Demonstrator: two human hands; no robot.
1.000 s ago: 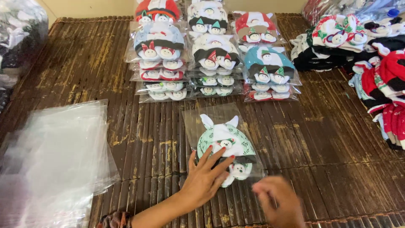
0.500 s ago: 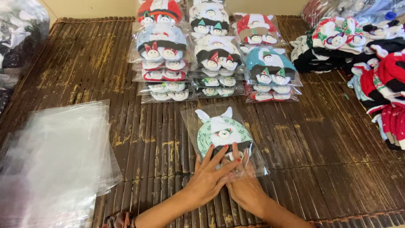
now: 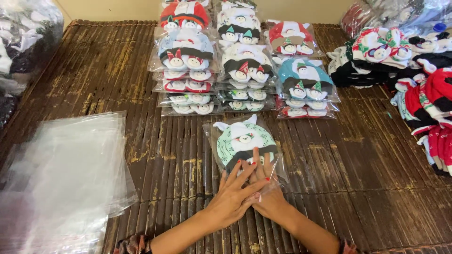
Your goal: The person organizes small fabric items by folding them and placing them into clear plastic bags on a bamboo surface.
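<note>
A mint-green and white knitted baby hat in a clear plastic bag (image 3: 242,143) lies flat on the dark slatted bamboo mat (image 3: 179,155). Both my hands rest on the bag's near end. My left hand (image 3: 233,195) lies palm down with fingers spread, partly over my right hand (image 3: 266,188), whose fingers press the plastic beside it. Neither hand grips anything.
Stacks of bagged hats (image 3: 245,61) stand in three columns just beyond the bag. A pile of empty clear bags (image 3: 61,174) lies at the left. Loose unbagged hats and socks (image 3: 414,80) heap up at the right. A full plastic sack (image 3: 23,42) sits far left.
My right hand came in from the lower right onto the bag's near end. My left hand slid over it. The bagged hat has shifted slightly away from me.
</note>
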